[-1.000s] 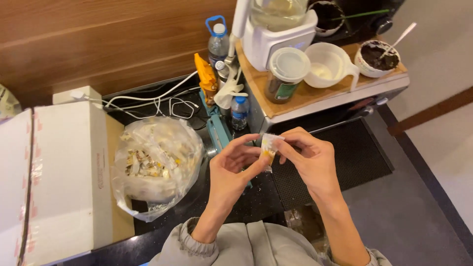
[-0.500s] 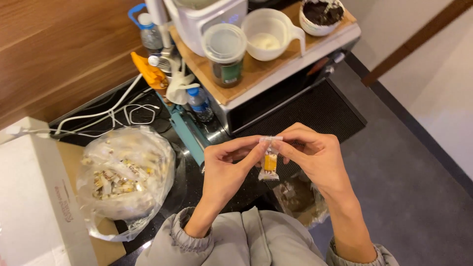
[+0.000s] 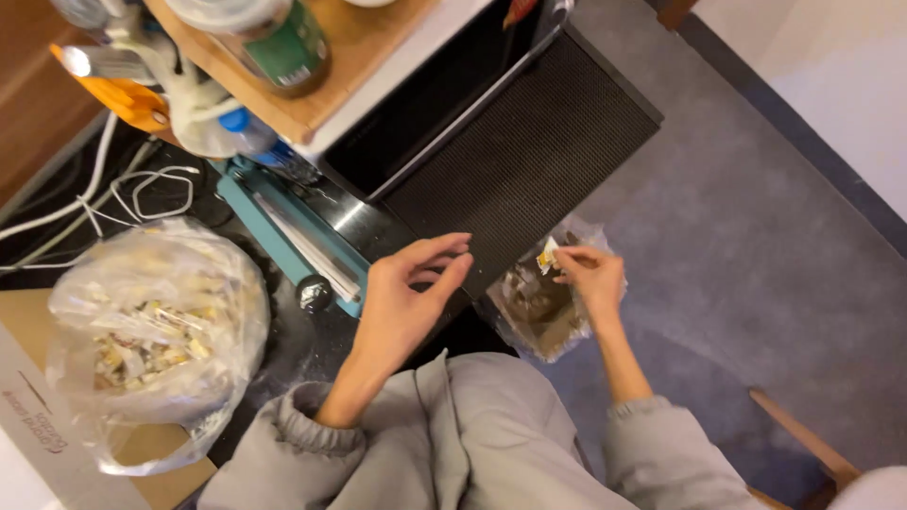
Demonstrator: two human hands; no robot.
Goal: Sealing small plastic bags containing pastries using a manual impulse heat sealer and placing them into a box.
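Grey carpet [image 3: 756, 283] lies beneath; right hand [image 3: 590, 279] pinches a small yellow sachet [image 3: 548, 255] between closed fingertips, directly above an open bag [image 3: 539, 316] of brownish scraps. Left hand [image 3: 406, 297] hovers empty, fingers spread. A loose pinch could drop the sachet beside the bag

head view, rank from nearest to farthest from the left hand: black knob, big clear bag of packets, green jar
1. Black knob, just left of the left hand.
2. Big clear bag of packets, farther left on the counter.
3. Green jar, up on the wooden shelf.
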